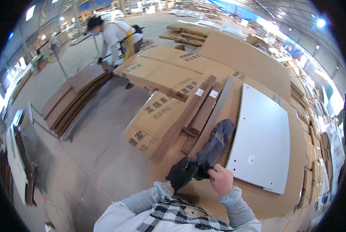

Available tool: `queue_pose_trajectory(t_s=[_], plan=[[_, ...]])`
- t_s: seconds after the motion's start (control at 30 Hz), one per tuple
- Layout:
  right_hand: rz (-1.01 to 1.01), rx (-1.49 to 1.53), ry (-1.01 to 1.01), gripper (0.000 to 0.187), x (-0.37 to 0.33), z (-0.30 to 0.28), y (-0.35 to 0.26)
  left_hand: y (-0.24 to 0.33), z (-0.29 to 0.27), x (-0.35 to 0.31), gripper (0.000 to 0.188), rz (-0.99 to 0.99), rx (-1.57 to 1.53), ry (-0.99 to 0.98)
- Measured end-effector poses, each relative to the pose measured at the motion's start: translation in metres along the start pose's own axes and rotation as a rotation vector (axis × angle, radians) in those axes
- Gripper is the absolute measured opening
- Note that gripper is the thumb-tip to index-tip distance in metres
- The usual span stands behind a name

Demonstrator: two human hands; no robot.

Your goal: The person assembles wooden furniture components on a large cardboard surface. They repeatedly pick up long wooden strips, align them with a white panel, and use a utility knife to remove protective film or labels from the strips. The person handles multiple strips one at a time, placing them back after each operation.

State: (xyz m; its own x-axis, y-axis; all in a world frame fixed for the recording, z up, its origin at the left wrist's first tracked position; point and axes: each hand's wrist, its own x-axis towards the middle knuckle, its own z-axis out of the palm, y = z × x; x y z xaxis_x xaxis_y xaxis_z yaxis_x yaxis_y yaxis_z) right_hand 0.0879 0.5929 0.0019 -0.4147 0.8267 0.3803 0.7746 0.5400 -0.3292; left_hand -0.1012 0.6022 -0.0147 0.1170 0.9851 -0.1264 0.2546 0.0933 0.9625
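Note:
My left hand (180, 173) wears a black glove and is closed at the edge of a second dark glove (215, 144). Bare fingers of my right hand (221, 180) pinch the same dark fabric near its cuff. This glove stretches away from me over several brown boards (204, 110), two with small white labels. Just right of it lies a flat white panel (262, 135) with small holes along its edges and a label near its close end. Boards and panel rest on a large brown cardboard sheet (204, 197).
Printed flat cardboard (161, 69) covers the far left of the stack. At left, brown panels (74, 100) are piled, with a co-worker (117, 38) bending over their far end. White and brown panels (16, 158) stand at far left; stacked cartons (308, 178) line the right.

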Motion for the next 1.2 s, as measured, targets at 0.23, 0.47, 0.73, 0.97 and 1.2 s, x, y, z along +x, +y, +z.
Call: queue_pose_trajectory(t_s=[0.23, 0.47, 0.73, 0.97, 1.2], plan=[[1.286, 1.723, -0.124, 0.019, 0.019, 0.031, 0.011, -0.022, -0.01, 0.054, 0.032, 0.696, 0.134, -0.206], [1.323, 1.677, 0.492, 0.005, 0.024, 0.064, 0.011, -0.05, 0.01, 0.079, 0.033, 0.749, 0.227, -0.264], [1.198, 1.971, 0.635, 0.026, 0.032, 0.041, 0.031, -0.044, 0.042, 0.089, 0.03, 0.749, 0.359, -0.267], [1.147, 1.731, 0.45, 0.016, -0.016, 0.051, 0.073, -0.02, 0.072, 0.088, 0.026, 0.673, 0.253, -0.244], [1.008, 1.924, 0.534, 0.021, -0.019, 0.045, 0.071, -0.032, 0.085, 0.084, 0.023, 0.576, 0.191, -0.279]])
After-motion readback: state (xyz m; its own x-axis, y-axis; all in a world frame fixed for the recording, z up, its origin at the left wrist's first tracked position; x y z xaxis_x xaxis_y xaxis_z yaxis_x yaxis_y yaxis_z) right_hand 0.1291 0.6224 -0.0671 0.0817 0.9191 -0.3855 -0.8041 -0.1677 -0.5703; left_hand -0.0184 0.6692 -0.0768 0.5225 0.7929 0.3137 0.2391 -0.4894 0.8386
